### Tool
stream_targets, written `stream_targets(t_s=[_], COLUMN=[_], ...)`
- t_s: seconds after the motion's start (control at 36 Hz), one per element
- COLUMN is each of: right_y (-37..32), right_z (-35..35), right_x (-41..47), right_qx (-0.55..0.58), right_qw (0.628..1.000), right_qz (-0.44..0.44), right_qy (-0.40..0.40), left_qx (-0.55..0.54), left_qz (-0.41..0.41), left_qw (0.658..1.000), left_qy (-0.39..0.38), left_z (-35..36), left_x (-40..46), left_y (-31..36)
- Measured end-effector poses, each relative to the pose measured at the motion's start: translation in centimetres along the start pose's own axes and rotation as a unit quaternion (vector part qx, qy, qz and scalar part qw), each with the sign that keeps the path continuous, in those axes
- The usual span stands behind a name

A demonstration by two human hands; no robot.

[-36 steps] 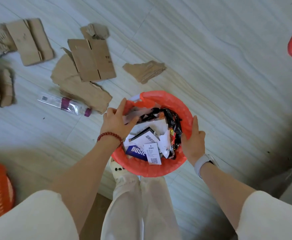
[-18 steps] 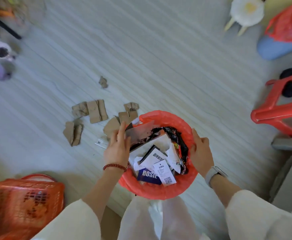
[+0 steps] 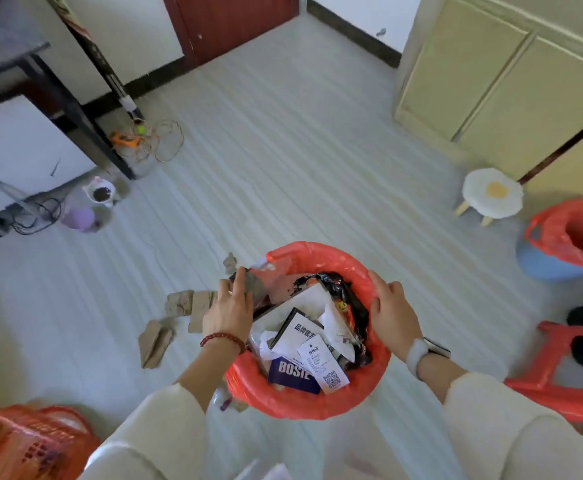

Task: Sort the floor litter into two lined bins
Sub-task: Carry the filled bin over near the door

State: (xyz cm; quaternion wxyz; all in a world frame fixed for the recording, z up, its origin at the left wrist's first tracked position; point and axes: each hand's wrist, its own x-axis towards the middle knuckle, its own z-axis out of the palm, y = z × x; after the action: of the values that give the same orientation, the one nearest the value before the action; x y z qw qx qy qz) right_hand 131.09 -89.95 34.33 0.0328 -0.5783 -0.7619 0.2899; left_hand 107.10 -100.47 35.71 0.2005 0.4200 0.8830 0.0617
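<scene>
A round bin with a red liner [image 3: 304,403] sits between my hands, lifted above the floor. It is stuffed with paper tags, a dark blue card, white slips and black wrappers. My left hand [image 3: 229,306] grips the bin's left rim, fingers over a grey scrap at the edge. My right hand [image 3: 392,308] clasps the right rim. Torn cardboard pieces [image 3: 179,313] lie on the floor left of the bin. A second bin, blue with a red liner [image 3: 567,237], stands at the right edge and looks empty.
An orange mesh basket [image 3: 23,441] is at the bottom left. A red plastic stool [image 3: 567,368] stands right, a small white stool [image 3: 492,192] behind it. A dark desk frame [image 3: 75,112], cables and bowls lie at the left, cabinets [image 3: 508,81] far right.
The bin has risen with both hands on its rim, and my view has tilted up from the floor to the room. The cardboard now looks smaller and farther below.
</scene>
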Motion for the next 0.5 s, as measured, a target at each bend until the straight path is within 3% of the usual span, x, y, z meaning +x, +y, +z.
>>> stream_targets(t_s=[0.22,0.5], right_y=[-1.2,-8.9], right_z=[-8.4,-13.0], right_x=[12.0,28.2], right_qx=[-0.024,-0.031], right_qw=[0.997,0.985], right_qz=[-0.070,-0.169], right_qy=[0.004,0.008], left_qx=[-0.047,-0.079], left_qz=[-0.026,-0.083], left_qw=[0.996,0.986], left_qy=[0.068,0.117], left_z=[-3.9,-10.1], left_x=[7.2,20.2], left_y=[7.8,10.0])
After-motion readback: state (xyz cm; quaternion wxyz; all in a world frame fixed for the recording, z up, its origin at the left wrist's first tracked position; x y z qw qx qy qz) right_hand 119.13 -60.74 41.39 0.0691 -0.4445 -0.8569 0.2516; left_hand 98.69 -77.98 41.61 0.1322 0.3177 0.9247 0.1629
